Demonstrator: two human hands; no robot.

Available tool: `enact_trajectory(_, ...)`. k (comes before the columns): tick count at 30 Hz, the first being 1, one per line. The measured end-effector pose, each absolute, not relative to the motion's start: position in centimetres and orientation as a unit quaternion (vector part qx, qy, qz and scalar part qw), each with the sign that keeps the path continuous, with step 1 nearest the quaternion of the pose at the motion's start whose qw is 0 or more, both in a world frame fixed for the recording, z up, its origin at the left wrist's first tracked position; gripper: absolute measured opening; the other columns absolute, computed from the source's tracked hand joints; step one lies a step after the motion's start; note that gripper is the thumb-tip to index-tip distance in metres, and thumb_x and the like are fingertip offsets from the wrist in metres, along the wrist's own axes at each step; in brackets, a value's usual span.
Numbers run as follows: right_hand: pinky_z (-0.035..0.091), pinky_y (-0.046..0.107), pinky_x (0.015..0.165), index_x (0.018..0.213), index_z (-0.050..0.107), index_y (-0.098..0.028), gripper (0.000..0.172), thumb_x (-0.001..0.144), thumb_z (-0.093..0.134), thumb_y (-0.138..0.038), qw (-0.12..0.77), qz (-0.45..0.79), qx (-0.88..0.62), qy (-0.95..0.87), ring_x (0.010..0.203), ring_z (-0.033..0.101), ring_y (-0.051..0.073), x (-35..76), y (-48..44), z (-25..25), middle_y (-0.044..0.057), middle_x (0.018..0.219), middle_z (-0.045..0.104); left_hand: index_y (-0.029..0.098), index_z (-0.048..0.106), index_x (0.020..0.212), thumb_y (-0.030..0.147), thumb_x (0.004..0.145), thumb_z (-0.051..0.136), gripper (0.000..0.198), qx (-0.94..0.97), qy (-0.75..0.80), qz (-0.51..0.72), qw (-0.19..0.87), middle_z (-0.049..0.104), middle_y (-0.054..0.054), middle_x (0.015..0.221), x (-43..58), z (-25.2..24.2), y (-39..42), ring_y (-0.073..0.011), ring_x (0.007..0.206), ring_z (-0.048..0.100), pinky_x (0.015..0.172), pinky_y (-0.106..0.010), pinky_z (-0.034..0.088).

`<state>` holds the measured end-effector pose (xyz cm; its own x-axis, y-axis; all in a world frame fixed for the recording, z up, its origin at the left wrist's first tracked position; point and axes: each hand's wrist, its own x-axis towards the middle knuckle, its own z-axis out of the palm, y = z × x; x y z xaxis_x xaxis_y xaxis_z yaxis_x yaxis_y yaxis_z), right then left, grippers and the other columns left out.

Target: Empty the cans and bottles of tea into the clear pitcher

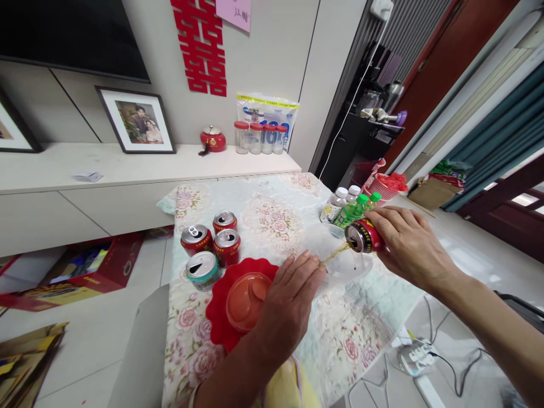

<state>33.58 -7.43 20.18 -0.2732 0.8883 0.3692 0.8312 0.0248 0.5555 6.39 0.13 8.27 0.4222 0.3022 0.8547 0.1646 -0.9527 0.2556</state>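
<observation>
Aslant, can [366,236] in right hand [402,241], streaming liquid [335,253]

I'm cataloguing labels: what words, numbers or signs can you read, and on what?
"100": white plastic bag, blue print, partly hidden.
"囍": red paper cut-out on the wall, top cropped.
Too small or blurred: handwriting on pink paper, lettering on round red metal cans, labels on green-capped plastic bottles, all other print.
</observation>
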Motion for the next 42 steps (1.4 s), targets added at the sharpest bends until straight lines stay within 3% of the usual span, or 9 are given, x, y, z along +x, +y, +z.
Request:
enact_trajectory(26, 0.038, 0.047, 0.102, 0.139, 0.055, -0.018, 0.044, 0.096, 0.065, -0.014, 0.059, 0.383, 0.568, 0.726, 0.125, 0.060, 0.031, 32.7, -7.2, 21.0, 0.011, 0.135, 0.068, 0.012, 0.066, 0.129, -0.003, 0.100, 0.040, 0.041, 0.834, 0.146, 0.528, 0.064, 0.077, -0.011, 0.130, 6.6, 8.1, 0.0, -0.0229, 0.132, 0.069, 0.113, -0.047, 0.060)
enact_trajectory(42, 0.033, 0.048, 0.094, 0.140, 0.051, -0.022, 0.047, 0.096, 0.054, -0.007, 0.086, 0.387, 0.556, 0.731, 0.134, 0.055, 0.030, 31.8, -7.1, 21.5, 0.013, 0.141, 0.065, 0.011, 0.066, 0.128, -0.005, 0.098, 0.040, 0.043, 0.832, 0.147, 0.531, 0.062, 0.077, -0.011, 0.130, 6.7, 8.1, -0.1, -0.0227, 0.133, 0.068, 0.114, -0.047, 0.060)
